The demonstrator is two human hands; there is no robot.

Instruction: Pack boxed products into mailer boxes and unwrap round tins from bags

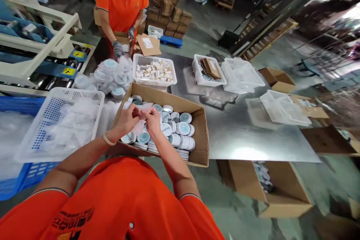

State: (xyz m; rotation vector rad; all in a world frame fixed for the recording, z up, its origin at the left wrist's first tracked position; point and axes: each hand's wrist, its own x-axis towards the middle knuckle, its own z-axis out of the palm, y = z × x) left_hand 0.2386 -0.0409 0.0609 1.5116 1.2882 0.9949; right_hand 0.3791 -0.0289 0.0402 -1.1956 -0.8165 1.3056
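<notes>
My left hand (129, 117) and my right hand (151, 119) meet over a cardboard box (203, 135), both with fingers pinched on a clear plastic bag (138, 127). Whether anything is inside the bag I cannot make out. Below them the box holds many round white tins (183, 128) with pale blue or printed lids, some lying flat and others on edge. To the left of the box, a white basket (97, 99) is full of clear plastic bags (71, 120). Bagged tins (111, 73) are heaped behind it.
Across the metal table (239, 135), a co-worker in orange (120, 3) wears grey gloves. A white basket of small white-and-gold pieces (154, 70), a basket with cardboard (208, 69) and clear trays (242, 75) stand on it. An open carton (284, 202) sits below the front edge; a conveyor (56, 52) is left.
</notes>
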